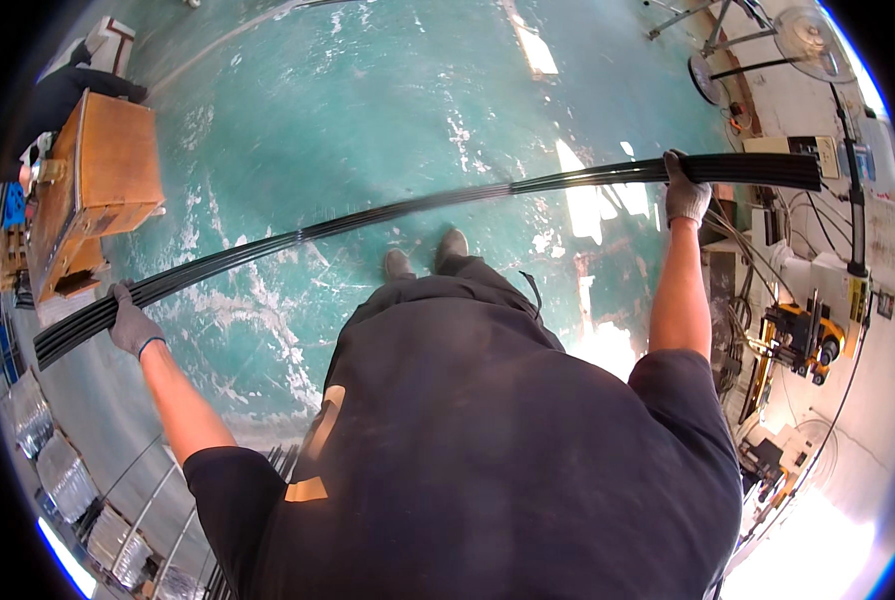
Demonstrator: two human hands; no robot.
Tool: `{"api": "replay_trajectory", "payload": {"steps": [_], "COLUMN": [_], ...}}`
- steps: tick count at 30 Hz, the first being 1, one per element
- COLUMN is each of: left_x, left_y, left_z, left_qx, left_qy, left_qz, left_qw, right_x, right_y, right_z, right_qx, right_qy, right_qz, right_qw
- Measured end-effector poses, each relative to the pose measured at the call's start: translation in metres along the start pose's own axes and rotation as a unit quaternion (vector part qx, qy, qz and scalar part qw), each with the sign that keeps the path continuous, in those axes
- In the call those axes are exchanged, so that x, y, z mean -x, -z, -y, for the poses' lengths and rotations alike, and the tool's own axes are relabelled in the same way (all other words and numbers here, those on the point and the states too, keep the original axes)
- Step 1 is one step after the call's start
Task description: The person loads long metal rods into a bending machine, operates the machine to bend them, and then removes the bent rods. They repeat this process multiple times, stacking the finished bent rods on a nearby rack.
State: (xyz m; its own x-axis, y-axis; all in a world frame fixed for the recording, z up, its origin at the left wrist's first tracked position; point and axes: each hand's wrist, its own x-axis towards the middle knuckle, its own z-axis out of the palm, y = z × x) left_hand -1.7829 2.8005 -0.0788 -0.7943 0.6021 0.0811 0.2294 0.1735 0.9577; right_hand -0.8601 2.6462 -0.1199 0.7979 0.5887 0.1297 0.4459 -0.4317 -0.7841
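A long bundle of thin black strips or tubes (408,207) spans the view in front of me, rising from lower left to upper right and bowed by the lens. Near its left end, my left hand (135,322), in a grey glove with a dark cuff edge, is closed around it. My right hand (685,190), also in a grey glove, grips it a little short of the right end. Both arms are spread wide. The bundle hangs above the floor, across from my shoes. Whether the pieces are tubes or flat strips I cannot tell.
A brown wooden cabinet (118,165) stands at left, with a person in dark clothes (78,95) behind it. A standing fan (808,45) is at upper right. Machinery with yellow parts (818,340) and cables lines the right. Wrapped packs (66,470) and a metal rack (148,515) are lower left.
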Motion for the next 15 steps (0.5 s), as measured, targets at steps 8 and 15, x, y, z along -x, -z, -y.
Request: {"api": "replay_trajectory", "payload": {"steps": [8, 15], "left_x": [0.004, 0.022], "left_y": [0.012, -0.007], "left_z": [0.006, -0.001], "left_qx": [-0.008, 0.038], "left_qy": [-0.009, -0.005], "left_qz": [-0.009, -0.043], "left_qw": [1.0, 0.998], "right_x": [-0.012, -0.011], "right_y": [-0.003, -0.004], "right_z": [-0.012, -0.013], "right_qx": [0.035, 0.028], "right_qy": [-0.034, -0.025], "right_qz": [-0.014, -0.011], "right_qw": [0.999, 0.999]}}
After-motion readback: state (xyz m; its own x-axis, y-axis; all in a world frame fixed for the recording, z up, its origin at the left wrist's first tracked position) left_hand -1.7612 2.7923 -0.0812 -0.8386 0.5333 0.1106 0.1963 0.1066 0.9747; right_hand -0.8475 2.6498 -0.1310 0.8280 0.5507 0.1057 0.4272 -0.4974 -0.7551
